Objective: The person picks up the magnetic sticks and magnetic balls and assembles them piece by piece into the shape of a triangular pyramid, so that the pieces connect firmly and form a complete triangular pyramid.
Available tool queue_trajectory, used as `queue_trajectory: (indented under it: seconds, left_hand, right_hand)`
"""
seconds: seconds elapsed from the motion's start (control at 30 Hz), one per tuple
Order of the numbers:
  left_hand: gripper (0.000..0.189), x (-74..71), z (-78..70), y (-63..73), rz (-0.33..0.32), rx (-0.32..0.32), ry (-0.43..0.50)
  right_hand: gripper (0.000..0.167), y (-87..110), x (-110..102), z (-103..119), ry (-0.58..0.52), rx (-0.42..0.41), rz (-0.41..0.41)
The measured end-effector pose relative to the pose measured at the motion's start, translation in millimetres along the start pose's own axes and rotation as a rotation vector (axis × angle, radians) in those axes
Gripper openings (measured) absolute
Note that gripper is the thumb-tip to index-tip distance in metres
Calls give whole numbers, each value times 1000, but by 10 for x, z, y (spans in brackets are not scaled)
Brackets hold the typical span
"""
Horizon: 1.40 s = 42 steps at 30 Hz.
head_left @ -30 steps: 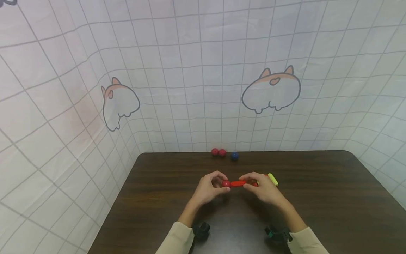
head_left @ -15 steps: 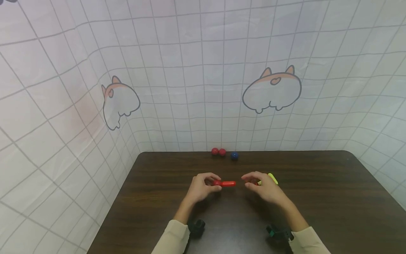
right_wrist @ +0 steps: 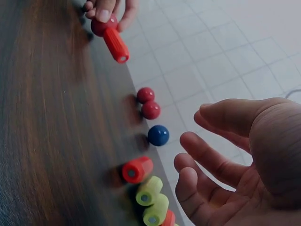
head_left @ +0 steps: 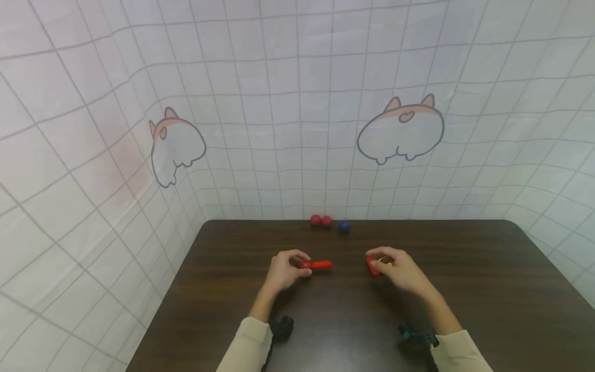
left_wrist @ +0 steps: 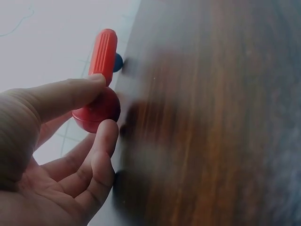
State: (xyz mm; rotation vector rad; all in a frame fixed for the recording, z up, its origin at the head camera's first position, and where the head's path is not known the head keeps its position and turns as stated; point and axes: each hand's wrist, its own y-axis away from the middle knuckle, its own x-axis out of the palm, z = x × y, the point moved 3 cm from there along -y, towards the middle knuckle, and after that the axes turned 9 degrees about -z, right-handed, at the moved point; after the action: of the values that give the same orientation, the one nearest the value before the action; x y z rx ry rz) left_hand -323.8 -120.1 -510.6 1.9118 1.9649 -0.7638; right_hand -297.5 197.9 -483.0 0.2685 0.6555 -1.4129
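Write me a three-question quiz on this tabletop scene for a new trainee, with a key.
1. True or false: the left hand pinches a red ball with a red rod stuck to it.
2. How many loose balls lie at the far edge of the table, and in which colours?
3. Does the right hand grip anything? A) a blue ball B) nothing, its fingers are spread above the loose rods C) a yellow rod

Key:
1. True.
2. Three: two red balls touching each other and one blue ball just to their right.
3. B; the right wrist view shows red and yellow-green rods on the table beside the bare palm.
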Motion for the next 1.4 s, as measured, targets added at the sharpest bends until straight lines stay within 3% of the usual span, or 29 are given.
queue_trajectory:
  seconds: [0.37, 0.57, 0.7, 0.97, 1.2, 1.4]
  left_hand:
    - [27, -29, 58, -10, -2, -10, -17]
    - [27, -28, 72, -23, 1, -9, -17]
    - [27, -26, 95, -26, 4, -13, -20]
    - [27, -30, 89, -15, 10, -4, -13]
    - [28, -27, 118, -24, 15, -13, 9]
    - [27, -18, 147, -29, 26, -37, 24]
  right_hand:
    - [37, -71, -89, -23, -67, -8, -38]
    - [39, -360, -126, 5, -108, -80, 9]
    - [42, -614, -103, 18, -72, -100, 66]
    - [50, -1018, 36, -25, -9, 8, 168]
    - [51, -1191, 186, -52, -12, -9, 222]
    - [51, -1298, 331, -112, -10, 28, 226]
